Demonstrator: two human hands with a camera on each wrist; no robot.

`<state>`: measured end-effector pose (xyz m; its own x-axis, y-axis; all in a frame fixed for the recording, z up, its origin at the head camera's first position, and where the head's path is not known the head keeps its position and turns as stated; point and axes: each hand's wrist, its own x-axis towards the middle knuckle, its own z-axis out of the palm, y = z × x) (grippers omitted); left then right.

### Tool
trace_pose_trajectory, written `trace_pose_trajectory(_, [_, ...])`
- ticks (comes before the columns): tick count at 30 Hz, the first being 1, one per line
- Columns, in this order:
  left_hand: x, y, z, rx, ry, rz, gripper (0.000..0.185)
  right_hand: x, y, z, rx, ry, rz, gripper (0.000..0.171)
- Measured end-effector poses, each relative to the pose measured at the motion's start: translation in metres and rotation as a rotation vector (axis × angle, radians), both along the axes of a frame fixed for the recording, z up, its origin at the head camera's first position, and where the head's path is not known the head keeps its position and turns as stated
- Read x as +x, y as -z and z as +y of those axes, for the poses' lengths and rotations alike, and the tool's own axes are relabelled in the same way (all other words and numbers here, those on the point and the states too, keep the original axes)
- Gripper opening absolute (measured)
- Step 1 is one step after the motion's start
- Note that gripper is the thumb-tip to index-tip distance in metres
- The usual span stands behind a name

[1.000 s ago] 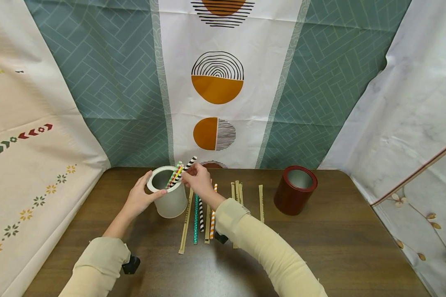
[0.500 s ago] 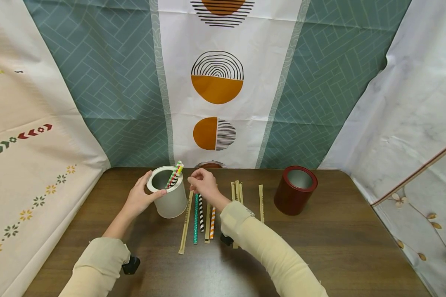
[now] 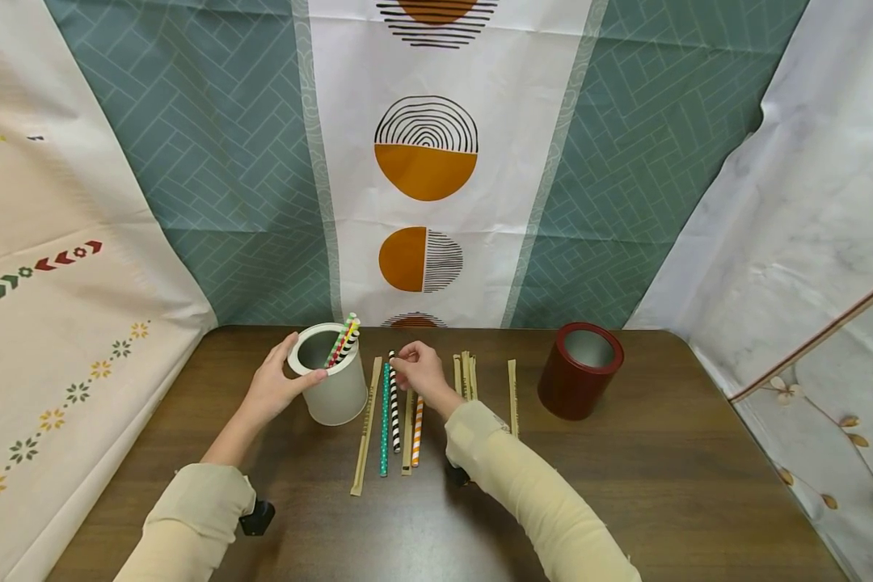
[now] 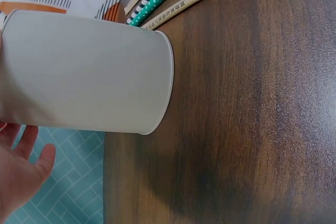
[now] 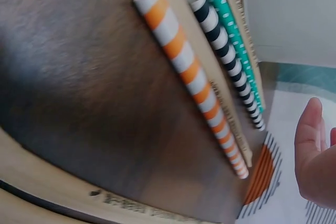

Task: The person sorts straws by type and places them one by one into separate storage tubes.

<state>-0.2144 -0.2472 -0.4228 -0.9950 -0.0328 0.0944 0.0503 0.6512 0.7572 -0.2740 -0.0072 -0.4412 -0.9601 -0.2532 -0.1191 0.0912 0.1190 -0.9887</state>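
Left hand [image 3: 272, 388] wraps the white cup [image 3: 332, 384] at frame centre-left, bracing it upright, while right hand [image 3: 422, 373] pinches the black-striped straw [image 3: 394, 400] lying just right of it.

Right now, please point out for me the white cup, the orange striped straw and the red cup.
white cup [image 3: 338, 396], head view, on its outer side wall.
orange striped straw [image 5: 190, 76], right wrist view, on the middle of its length.
red cup [image 3: 577, 386], head view, on its front wall.
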Motion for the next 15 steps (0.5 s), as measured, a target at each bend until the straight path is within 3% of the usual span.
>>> trace_pose_trajectory(7, [-0.001, -0.001, 0.000, 0.000, 0.000, 0.001, 0.091, -0.002, 0.020, 0.006, 0.040, 0.056, 0.012, 0.025])
trace_pose_trajectory(15, [-0.001, -0.001, 0.000, -0.009, -0.007, -0.011, 0.092, -0.004, 0.037, 0.014, 0.079, 0.040, -0.023, 0.024])
